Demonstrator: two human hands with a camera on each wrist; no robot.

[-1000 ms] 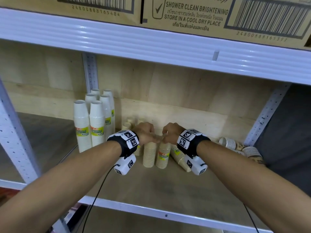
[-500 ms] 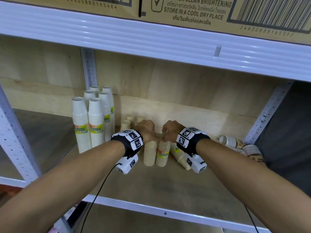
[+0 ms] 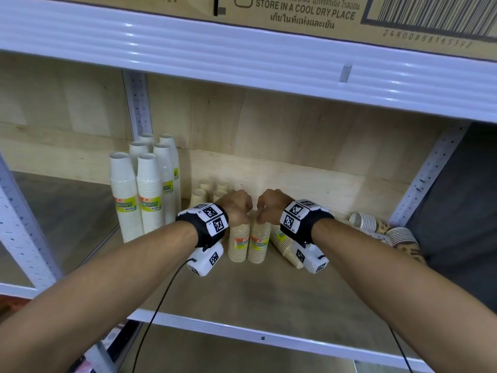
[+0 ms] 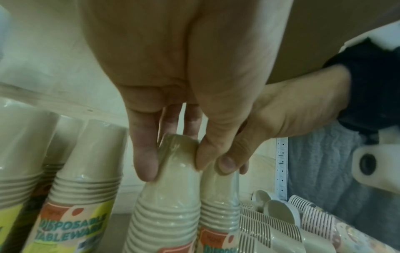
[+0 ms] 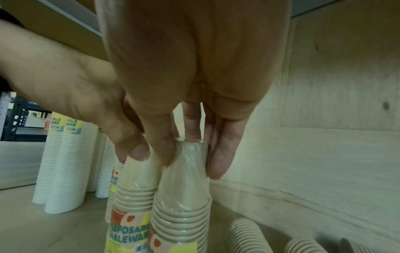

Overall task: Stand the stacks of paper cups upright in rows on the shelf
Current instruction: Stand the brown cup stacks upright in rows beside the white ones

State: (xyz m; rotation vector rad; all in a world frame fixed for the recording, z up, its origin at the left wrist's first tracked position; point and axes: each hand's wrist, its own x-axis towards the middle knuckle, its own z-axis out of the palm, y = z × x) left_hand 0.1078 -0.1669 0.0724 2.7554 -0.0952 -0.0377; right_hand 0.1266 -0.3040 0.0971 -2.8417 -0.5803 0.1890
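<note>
Two short beige cup stacks stand upright side by side on the wooden shelf (image 3: 255,292). My left hand (image 4: 175,162) pinches the top of the left beige stack (image 4: 166,214) between thumb and fingers. My right hand (image 5: 190,159) grips the top of the right beige stack (image 5: 181,214) the same way. In the head view the left hand (image 3: 240,215) and right hand (image 3: 262,215) sit knuckle to knuckle over the left stack (image 3: 238,244) and right stack (image 3: 259,246). Both stacks are wrapped in clear film with a yellow label.
Tall white cup stacks (image 3: 150,195) stand in rows at the back left. More beige stacks (image 3: 199,196) stand behind my left hand. A ribbed stack (image 3: 283,243) lies on its side to the right, and patterned stacks (image 3: 403,235) lie by the right post. A shelf beam (image 3: 242,60) runs overhead.
Both hands keep hold of the tops of the two beige stacks, which stay almost where they were. The head view has shifted slightly.
</note>
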